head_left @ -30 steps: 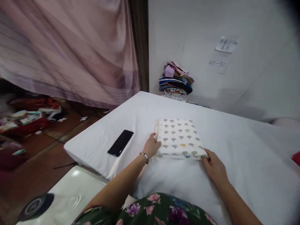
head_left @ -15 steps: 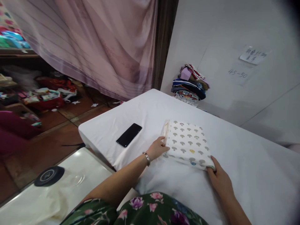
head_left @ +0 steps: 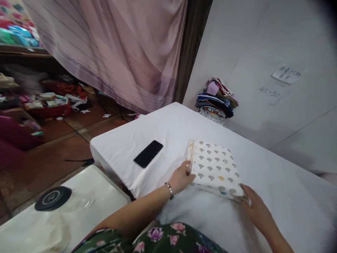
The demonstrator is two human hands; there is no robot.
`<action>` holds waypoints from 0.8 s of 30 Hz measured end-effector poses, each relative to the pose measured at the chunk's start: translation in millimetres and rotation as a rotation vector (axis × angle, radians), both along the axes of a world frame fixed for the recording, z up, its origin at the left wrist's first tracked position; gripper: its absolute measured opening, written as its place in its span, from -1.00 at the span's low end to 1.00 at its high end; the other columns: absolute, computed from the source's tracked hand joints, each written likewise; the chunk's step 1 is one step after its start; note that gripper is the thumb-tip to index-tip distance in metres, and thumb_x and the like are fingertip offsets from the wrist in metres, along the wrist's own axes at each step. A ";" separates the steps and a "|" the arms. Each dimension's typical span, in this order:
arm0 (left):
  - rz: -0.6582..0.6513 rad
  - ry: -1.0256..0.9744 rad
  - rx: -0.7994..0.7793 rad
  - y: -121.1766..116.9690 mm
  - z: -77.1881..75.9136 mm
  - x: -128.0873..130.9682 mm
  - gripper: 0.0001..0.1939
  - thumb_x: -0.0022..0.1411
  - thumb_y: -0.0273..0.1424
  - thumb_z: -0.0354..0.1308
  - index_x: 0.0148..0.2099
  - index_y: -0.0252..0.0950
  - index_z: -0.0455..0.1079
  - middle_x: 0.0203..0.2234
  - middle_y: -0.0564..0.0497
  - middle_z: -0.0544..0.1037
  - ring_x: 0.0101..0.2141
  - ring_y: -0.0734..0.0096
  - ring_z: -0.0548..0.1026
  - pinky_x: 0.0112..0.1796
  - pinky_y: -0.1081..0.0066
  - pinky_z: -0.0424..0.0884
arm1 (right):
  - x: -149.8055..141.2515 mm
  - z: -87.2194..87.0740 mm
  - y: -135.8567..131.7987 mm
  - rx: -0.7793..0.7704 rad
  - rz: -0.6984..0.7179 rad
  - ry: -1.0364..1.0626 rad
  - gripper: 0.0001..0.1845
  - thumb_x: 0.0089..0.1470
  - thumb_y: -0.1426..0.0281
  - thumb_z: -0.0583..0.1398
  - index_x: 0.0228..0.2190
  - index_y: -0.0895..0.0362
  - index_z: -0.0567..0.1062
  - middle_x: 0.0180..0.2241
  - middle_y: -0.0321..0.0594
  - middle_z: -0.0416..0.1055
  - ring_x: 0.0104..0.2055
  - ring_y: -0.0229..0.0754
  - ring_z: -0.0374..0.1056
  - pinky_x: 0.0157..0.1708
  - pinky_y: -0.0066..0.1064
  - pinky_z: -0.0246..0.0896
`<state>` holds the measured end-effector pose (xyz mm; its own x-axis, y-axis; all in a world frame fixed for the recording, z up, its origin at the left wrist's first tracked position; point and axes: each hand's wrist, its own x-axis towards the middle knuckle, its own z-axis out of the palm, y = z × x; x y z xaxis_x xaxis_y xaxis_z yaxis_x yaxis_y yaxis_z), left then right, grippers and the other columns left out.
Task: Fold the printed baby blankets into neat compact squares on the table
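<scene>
A folded white cloth (head_left: 214, 167) printed with grey mushrooms, plus a few coloured ones, lies on the white-covered table (head_left: 168, 123). At its left near corner, my left hand (head_left: 181, 176) pinches the folded layers between thumb and fingers; a bracelet circles that wrist. My right hand (head_left: 256, 207) grips the right near corner, thumb on top and the other fingers partly hidden beside and below the edge. Left of the cloth, apart from both hands, rests a black phone (head_left: 149, 154).
Folded clothes (head_left: 216, 100) are stacked between the table's far edge and the wall. A pink curtain (head_left: 126, 52) hangs behind. At lower left stands a cream surface (head_left: 105, 189) with a dark round object (head_left: 53, 198) on it. A red basket (head_left: 50, 110) sits on the floor.
The view has shifted slightly, so most things appear a little lower and to the right. Both hands stay on the cloth's near corners; the right fingers have shifted slightly at the edge.
</scene>
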<state>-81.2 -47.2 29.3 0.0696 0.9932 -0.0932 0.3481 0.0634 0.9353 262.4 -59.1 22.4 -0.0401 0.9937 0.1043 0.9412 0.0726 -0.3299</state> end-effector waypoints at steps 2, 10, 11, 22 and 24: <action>0.007 -0.044 0.007 -0.5 -2.0 0.2 -0.40 0.04 -0.25 0.14 0.13 -0.25 0.13 -0.46 0.11 0.44 -0.39 0.39 0.41 -0.31 0.41 0.28 | -12.4 10.9 7.1 0.081 0.090 0.058 -0.41 0.00 0.23 0.04 0.09 0.08 0.30 0.16 -0.15 0.18 0.17 0.00 0.13 0.08 -0.14 0.15; 0.021 -0.124 0.073 -0.4 -7.3 -0.9 -0.53 0.10 -0.28 0.08 0.07 -0.24 0.18 -0.54 0.15 0.45 -0.48 0.47 0.38 -0.36 0.45 0.27 | -139.8 29.4 80.0 0.160 0.376 0.256 -0.58 0.11 0.20 0.03 -0.05 0.05 0.44 0.01 -0.13 0.37 0.08 -0.03 0.25 0.07 -0.09 0.18; 0.013 -0.113 0.083 -0.5 -7.6 -1.5 -0.53 0.10 -0.30 0.09 0.07 -0.24 0.19 -0.54 0.15 0.45 -0.48 0.47 0.38 -0.36 0.45 0.27 | -152.5 26.8 93.2 0.175 0.417 0.230 -0.58 0.12 0.21 0.02 -0.05 0.07 0.44 0.01 -0.12 0.36 0.09 -0.04 0.24 0.08 -0.09 0.15; -0.087 0.036 0.172 -0.6 -4.5 -4.1 -0.66 0.11 -0.31 0.08 -0.04 -0.23 0.26 -0.52 0.12 0.42 -0.47 0.46 0.37 -0.38 0.45 0.24 | -197.5 3.8 148.9 0.086 0.384 -0.195 -0.46 0.21 0.22 -0.10 0.14 0.21 0.19 0.24 -0.01 0.00 0.29 0.05 -0.15 0.19 0.00 -0.24; -0.100 0.058 0.161 -1.1 -3.2 -3.6 -0.68 0.11 -0.31 0.08 -0.05 -0.23 0.27 -0.52 0.12 0.42 -0.48 0.46 0.36 -0.40 0.46 0.23 | -196.5 7.9 148.3 0.049 0.377 -0.188 -0.45 0.22 0.20 -0.11 0.15 0.19 0.19 0.24 -0.02 -0.01 0.29 0.03 -0.16 0.19 -0.02 -0.24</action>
<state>-84.7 -48.3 26.0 0.1682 0.9840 0.0593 0.3986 -0.1229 0.9088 65.9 89.2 30.4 -0.4225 0.9000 0.1076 0.8893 0.4346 -0.1426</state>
